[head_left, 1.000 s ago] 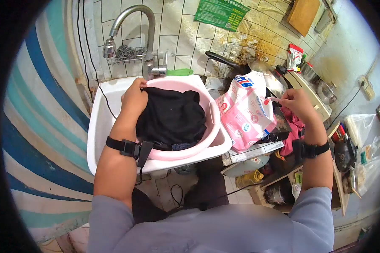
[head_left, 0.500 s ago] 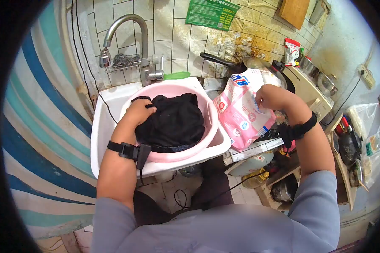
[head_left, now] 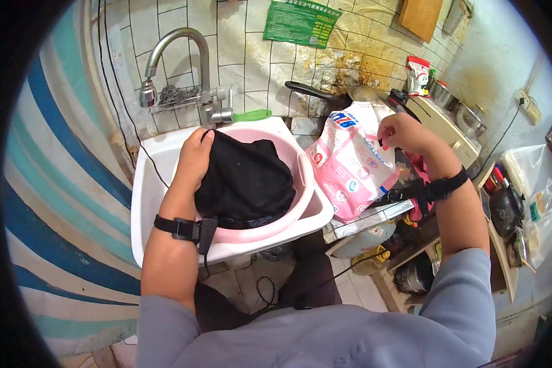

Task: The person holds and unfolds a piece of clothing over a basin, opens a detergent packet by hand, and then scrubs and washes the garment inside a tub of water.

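Observation:
Black cloth (head_left: 245, 178) is bunched in a round pink basin (head_left: 306, 178), which rests in the white sink (head_left: 142, 214). My left hand (head_left: 193, 156) is closed on the cloth's upper left edge, lifting it a little at the basin's rim. To the right stands a pink and white plastic bag (head_left: 349, 168) with blue lettering. My right hand (head_left: 400, 132) is closed beside the bag's upper right part, fingers pinched. A small dark bit shows at its fingertips; what it is cannot be made out.
A curved metal faucet (head_left: 203, 67) rises behind the sink, with a green-handled tool (head_left: 251, 115) beside it. A black-handled pan (head_left: 313, 92) lies behind the bag. Cluttered shelves (head_left: 506, 264) stand at the right, and a striped curtain (head_left: 61, 202) hangs at the left.
My right hand moved left to the bag, then slightly up; the pale piece seen at its fingers earlier no longer shows. My left hand shifted on the cloth, whose left edge is now raised.

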{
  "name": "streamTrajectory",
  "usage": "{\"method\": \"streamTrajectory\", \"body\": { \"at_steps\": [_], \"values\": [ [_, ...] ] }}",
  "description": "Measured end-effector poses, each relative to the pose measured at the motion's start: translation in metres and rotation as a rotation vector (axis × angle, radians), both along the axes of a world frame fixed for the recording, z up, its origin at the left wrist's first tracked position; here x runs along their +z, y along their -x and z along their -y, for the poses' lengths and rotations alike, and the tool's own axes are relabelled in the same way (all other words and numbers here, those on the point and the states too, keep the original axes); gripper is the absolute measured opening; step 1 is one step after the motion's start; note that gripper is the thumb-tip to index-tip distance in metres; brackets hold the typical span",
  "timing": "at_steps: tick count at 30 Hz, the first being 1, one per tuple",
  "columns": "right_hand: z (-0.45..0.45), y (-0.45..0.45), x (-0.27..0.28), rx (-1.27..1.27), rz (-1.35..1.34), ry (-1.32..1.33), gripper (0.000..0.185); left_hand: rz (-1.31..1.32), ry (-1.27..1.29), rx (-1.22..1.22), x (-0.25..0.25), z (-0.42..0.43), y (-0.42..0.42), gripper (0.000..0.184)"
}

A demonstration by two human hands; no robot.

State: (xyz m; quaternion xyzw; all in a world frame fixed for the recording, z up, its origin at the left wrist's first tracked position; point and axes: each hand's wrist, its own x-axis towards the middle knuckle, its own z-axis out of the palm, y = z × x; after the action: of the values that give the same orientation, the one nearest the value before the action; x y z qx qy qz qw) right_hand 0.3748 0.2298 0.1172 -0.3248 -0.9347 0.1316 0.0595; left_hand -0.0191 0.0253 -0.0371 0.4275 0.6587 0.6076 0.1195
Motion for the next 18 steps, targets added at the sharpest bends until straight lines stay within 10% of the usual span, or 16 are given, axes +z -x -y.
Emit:
{"method": "streamTrajectory", "body": {
  "at_steps": [6, 18],
  "values": [
    [0.025, -0.038, -0.004, -0.291, -0.123, -0.259, 0.017, -0.015, 0.085, 0.029, -0.005, -0.002, 0.003, 0.033],
    [0.028, -0.047, -0.073, 0.003, -0.391, 0.486, 0.006, -0.026, 0.165, 0.034, 0.003, 0.003, -0.008, 0.03]
  ]
}}
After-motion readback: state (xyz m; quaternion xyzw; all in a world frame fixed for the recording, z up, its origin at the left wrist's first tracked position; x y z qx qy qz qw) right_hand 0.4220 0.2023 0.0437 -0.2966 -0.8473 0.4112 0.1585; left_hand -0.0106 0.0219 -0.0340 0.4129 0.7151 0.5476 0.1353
